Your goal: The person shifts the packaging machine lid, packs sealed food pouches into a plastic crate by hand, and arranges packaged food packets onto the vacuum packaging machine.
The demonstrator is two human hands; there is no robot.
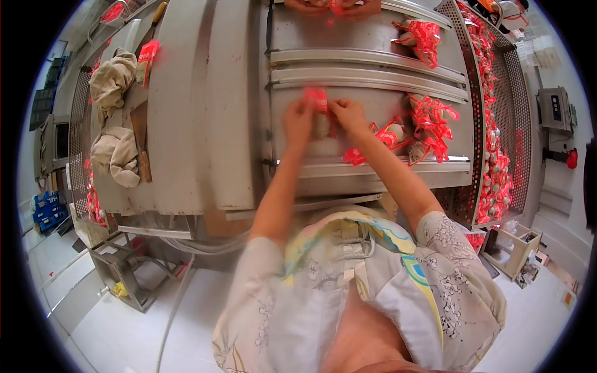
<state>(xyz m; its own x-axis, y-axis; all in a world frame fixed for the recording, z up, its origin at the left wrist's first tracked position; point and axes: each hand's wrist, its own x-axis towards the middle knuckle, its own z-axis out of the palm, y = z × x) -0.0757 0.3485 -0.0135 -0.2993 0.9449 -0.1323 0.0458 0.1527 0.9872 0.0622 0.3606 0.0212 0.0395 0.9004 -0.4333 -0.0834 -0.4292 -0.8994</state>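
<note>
A red printed plastic pouch (316,101) is held upright over the steel worktop, its top edge smeared by motion. My left hand (298,119), slightly blurred, closes on the pouch's left side. On the opposite side, my right hand (348,115) pinches the upper right edge with bent fingers. The lower part of the pouch looks clear with something pale inside, which I cannot make out. Just right of my right forearm lies another red pouch (390,134) with pale contents. Beyond it is a small heap of red pouches (433,127).
Metal rails (367,76) cross the worktop. Another person's hands (333,6) work at the far edge, near more red pouches (423,42). A perforated metal bin (519,124) full of red pouches stands at right. Crumpled cloths (117,155) and a wooden-handled tool (144,165) lie left.
</note>
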